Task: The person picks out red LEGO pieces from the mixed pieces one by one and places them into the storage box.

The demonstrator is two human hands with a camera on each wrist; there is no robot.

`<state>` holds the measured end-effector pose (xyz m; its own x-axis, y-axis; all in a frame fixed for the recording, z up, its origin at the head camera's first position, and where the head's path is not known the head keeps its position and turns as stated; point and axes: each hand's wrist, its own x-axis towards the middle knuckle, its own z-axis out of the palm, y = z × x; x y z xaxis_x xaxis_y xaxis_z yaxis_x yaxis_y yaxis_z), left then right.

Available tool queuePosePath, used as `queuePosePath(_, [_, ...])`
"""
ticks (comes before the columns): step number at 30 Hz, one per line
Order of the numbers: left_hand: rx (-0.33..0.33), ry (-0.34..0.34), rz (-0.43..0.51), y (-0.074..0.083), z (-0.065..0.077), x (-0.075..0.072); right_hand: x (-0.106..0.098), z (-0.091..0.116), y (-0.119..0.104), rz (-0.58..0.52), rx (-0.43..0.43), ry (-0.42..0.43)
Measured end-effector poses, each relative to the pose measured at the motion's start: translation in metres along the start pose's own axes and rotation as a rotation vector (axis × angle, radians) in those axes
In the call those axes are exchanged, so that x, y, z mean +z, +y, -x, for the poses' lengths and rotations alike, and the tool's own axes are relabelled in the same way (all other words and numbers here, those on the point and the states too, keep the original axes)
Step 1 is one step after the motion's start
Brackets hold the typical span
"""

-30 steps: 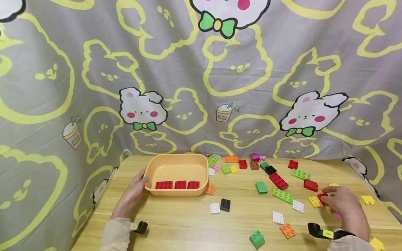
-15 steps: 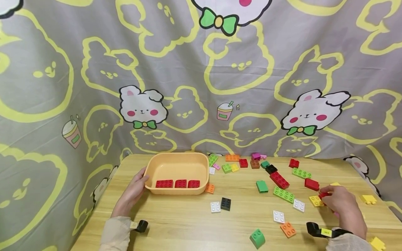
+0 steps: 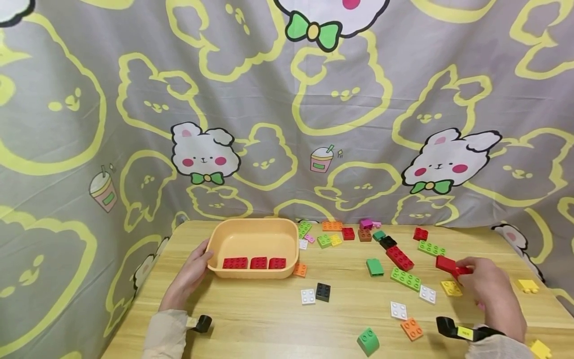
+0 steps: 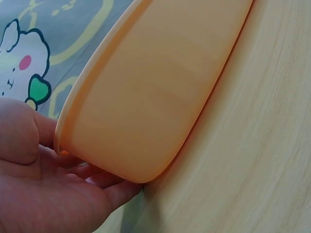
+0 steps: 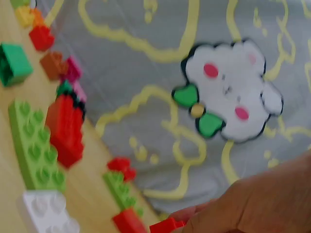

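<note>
My left hand (image 3: pixel 190 273) grips the left end of an orange-yellow tray (image 3: pixel 253 225), thumb at its rim. In the left wrist view the fingers lie beneath the tray's end wall (image 4: pixel 141 121). Three red bricks (image 3: pixel 258 263) sit in a row along the tray's near side. Over at the right, my right hand (image 3: pixel 491 289) pinches a small red brick (image 5: pixel 165 225). It is right beside another red brick (image 3: pixel 446 264) and overlaps it in the head view. A yellow brick (image 3: pixel 451 288) lies just below those fingers.
Loose bricks are spread over the wooden table (image 3: pixel 215 319): a long red one (image 3: pixel 399 258), a light green one (image 3: pixel 405 278), a white one (image 3: pixel 398 310), an orange one (image 3: pixel 411 329) and a green curved one (image 3: pixel 368 341). A patterned curtain (image 3: pixel 269 149) hangs behind.
My right hand has lifted the small red brick from beside the yellow one and brought it up close to the other red brick. The left hand and tray stay put.
</note>
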<state>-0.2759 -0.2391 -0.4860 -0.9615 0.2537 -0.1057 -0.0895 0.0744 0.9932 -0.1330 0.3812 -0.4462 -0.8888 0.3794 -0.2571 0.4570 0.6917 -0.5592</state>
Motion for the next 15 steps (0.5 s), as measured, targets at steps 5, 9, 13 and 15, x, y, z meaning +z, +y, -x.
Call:
queuePosePath(5, [0.005,-0.001,0.005,0.0,-0.001,0.001,-0.006,0.008,-0.025,0.076,-0.116,0.039])
queuePosePath(9, [0.007,0.005,0.007,0.001,0.0,0.001,-0.002,0.014,-0.045,0.148,-0.286,0.125])
queuePosePath(13, [0.008,0.008,0.01,0.002,0.001,0.001,0.007,0.017,-0.064,0.141,-0.359,0.147])
queuePosePath(15, [0.01,0.006,0.009,0.001,0.001,0.0,0.013,0.018,-0.073,0.14,-0.373,0.144])
